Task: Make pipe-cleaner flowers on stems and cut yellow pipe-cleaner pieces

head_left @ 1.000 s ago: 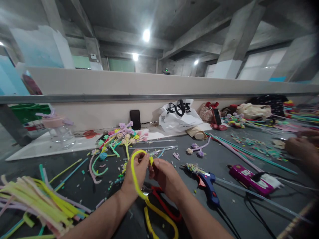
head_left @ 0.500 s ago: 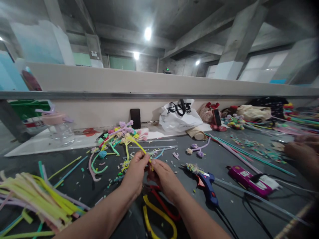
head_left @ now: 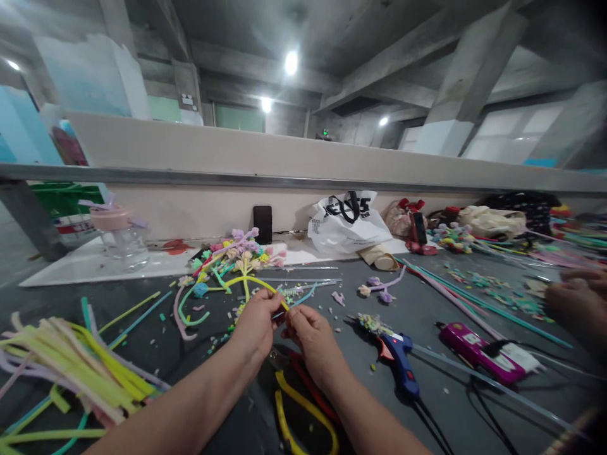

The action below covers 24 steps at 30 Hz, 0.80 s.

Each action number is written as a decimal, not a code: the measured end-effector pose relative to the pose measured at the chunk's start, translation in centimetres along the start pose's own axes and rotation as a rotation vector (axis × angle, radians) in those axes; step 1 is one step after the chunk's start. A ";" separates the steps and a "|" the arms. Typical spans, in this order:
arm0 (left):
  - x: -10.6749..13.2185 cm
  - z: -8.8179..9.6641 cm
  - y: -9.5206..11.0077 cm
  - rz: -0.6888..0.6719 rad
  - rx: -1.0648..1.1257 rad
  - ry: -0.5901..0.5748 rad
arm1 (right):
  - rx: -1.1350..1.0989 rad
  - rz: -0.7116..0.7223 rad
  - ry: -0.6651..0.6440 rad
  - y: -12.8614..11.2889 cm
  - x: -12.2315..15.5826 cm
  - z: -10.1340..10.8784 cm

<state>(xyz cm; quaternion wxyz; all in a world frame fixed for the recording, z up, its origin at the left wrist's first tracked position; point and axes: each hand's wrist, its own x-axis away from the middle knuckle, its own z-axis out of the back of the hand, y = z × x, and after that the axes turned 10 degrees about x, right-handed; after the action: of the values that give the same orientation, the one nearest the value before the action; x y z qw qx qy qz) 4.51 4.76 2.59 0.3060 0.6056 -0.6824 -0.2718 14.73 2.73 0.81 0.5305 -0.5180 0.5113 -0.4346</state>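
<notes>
A yellow pipe cleaner (head_left: 260, 282) runs between my hands and arches away to the left over the table. My left hand (head_left: 256, 325) is closed, pinching it between thumb and fingers. Close beside it, my right hand (head_left: 310, 335) is closed on the same pipe cleaner near its right end. Beyond them lies a heap of pipe-cleaner flowers (head_left: 237, 249) in several colours. Under my right wrist are yellow-handled pliers (head_left: 310, 404), with a red handle partly hidden by my forearm.
A blue glue gun (head_left: 402, 366) and a magenta device (head_left: 478, 354) with cords lie to the right. Loose pipe cleaners (head_left: 80, 366) are bundled at left. A clear jar (head_left: 123, 243), phone (head_left: 262, 224) and white bag (head_left: 348, 224) stand behind. Another person's hand (head_left: 576, 297) is at far right.
The yellow pipe cleaner now curves in a wider arch to the left of my hands. My hands keep their grip in nearly the same place. The view has shifted slightly.
</notes>
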 end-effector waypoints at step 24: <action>1.2 -1.2 -0.1 -0.022 0.108 -0.025 | -0.115 -0.077 -0.146 -0.2 0.0 0.1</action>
<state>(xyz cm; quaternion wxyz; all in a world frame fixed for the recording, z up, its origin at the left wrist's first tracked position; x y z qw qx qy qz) 5.36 3.54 3.47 0.2612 0.6253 -0.6932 -0.2454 14.86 2.68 0.98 0.5186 -0.5972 0.4753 -0.3854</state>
